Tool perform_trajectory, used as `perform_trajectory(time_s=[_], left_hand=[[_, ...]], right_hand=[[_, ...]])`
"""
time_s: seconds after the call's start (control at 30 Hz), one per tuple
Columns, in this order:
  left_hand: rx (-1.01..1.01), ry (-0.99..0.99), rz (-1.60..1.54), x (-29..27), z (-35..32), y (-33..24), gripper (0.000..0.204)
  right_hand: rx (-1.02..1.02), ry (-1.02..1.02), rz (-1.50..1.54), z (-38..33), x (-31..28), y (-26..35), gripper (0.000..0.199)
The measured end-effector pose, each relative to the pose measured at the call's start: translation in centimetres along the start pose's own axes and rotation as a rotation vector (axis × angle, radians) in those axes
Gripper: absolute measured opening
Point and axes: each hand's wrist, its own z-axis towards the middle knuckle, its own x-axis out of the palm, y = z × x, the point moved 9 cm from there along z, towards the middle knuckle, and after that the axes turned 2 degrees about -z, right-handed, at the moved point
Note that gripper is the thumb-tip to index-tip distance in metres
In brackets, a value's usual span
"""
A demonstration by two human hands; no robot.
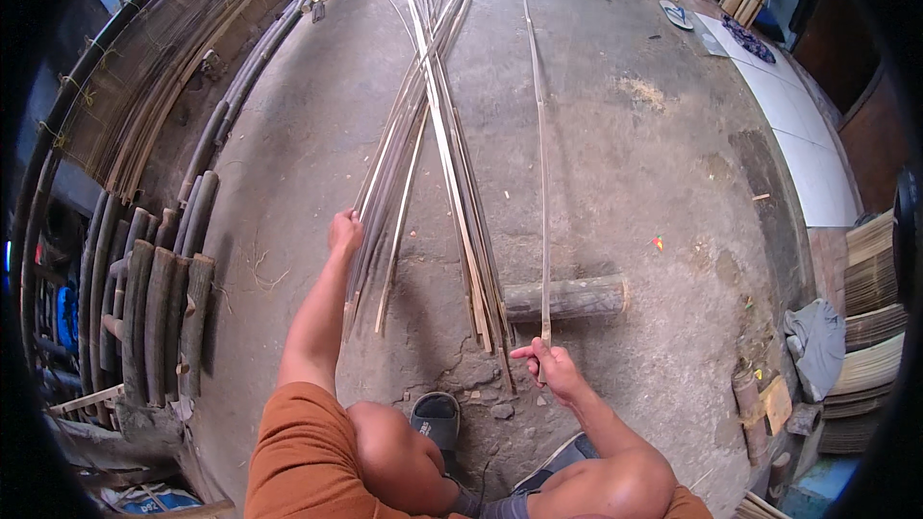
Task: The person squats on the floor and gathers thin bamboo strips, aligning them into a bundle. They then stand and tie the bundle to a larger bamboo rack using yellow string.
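Observation:
Long thin bamboo strips [452, 149] lie in two crossing bundles on the floor before me, fanning apart at their near ends. At the outer edge of the left bundle, my left hand [346, 230] is closed around bamboo strips; how many it grips is hidden. A single long bamboo strip [541, 154] stretches away from me to the right of the bundles. My right hand [555, 370] grips its near end, with the index finger pointing left. Beneath this strip a short bamboo log [591, 298] lies crosswise.
Cut bamboo poles [159, 322] stand along the left side, with long thin strips [163, 86] leaning behind them. On the right are stacked slats [870, 346], a grey cloth [813, 346] and white floor tiles [793, 125]. Sandals [676, 14] lie farther back. My slippered foot [436, 423] is near the bundles.

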Motion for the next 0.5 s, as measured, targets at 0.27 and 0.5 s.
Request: perform_trajectory(time_s=[0.27,0.5], left_hand=[[0.229,-0.028,0.088,4.1,-2.0,-5.8,0.049],[0.180,0.608,-0.732,11.9,-11.5,-20.9,0.045]], right_hand=[[-0.154,-0.216,-0.114,1.4,-2.1,1.7,0.029],[-0.267,-0.141,-0.279,3.3,-0.4,5.5,0.035]])
